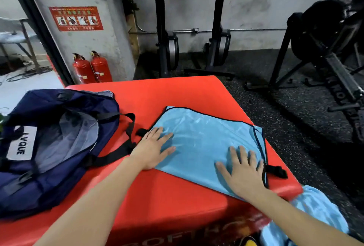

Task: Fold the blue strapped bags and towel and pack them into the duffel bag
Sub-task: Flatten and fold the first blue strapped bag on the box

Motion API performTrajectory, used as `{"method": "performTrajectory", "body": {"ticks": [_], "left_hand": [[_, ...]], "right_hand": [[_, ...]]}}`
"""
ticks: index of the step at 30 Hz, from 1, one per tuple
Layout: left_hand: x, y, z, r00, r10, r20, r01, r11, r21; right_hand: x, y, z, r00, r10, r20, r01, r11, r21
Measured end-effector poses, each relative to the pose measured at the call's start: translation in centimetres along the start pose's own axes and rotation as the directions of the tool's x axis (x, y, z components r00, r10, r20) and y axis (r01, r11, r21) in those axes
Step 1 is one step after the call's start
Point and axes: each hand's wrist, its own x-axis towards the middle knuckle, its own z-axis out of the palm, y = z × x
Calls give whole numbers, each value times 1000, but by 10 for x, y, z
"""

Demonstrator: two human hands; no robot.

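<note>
In a gym with rowing machines behind, on the red tabletop (177, 92), both the left hand (152, 148) and right hand (243, 175) press released, flat fingers on the light-blue strapped bag (206, 137), its long axis running away rightward, the open navy duffel bag (49, 147) lying left of the left fingers, nearer that hand.

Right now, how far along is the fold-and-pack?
Early. Done: nothing packed that shows; the duffel bag lies open on the red box. In hand: left hand and right hand press flat on a light blue strapped bag. Left: finish folding it, pack it, then the blue cloth hanging off the box's right.
</note>
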Motion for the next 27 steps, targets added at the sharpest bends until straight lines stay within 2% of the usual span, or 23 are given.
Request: {"method": "performTrajectory", "body": {"ticks": [4, 6, 8, 9, 11, 13, 15, 18, 22, 24, 27], "left_hand": [[29, -10, -5, 999, -1, -52, -2, 999, -53], [27, 0, -5, 986, -74, -146, 56, 991, -124], [21, 17, -2, 948, -143, -285, 109, 985, -130], [17, 28, 0, 933, -180, -313, 152, 982, -112], [13, 48, 4, 931, -310, -194, 296, 950, -99], [13, 58, 8, 895, -444, -34, 438, 891, -117], [15, 58, 11, 873, -487, 23, 487, 867, -110], [24, 51, 21, 894, -447, 23, 447, 894, -23], [60, 19, 13, 961, -276, 31, 273, 960, 68], [75, -4, 8, 986, -160, 42, 158, 985, 67], [78, -23, 4, 996, -85, 29, 85, 996, 9]], "right_hand": [[-30, -21, -3, 991, 40, 125, -45, 998, 44], [-25, -21, -10, 1000, -6, 26, 6, 1000, 25], [-6, -14, -17, 984, -116, -136, 111, 993, -46], [7, -8, -20, 967, -185, -174, 174, 982, -77], [38, 7, -25, 938, -305, -166, 288, 950, -122], [64, 24, -29, 918, -375, -131, 356, 923, -146], [78, 38, -27, 910, -403, -99, 388, 910, -146], [82, 42, -18, 935, -352, -48, 349, 934, -72], [54, 14, -6, 993, -107, -50, 106, 994, -24], [28, -10, 1, 1000, -4, -12, 4, 1000, -1], [5, -34, 3, 996, 25, 86, -26, 1000, 6]]}}
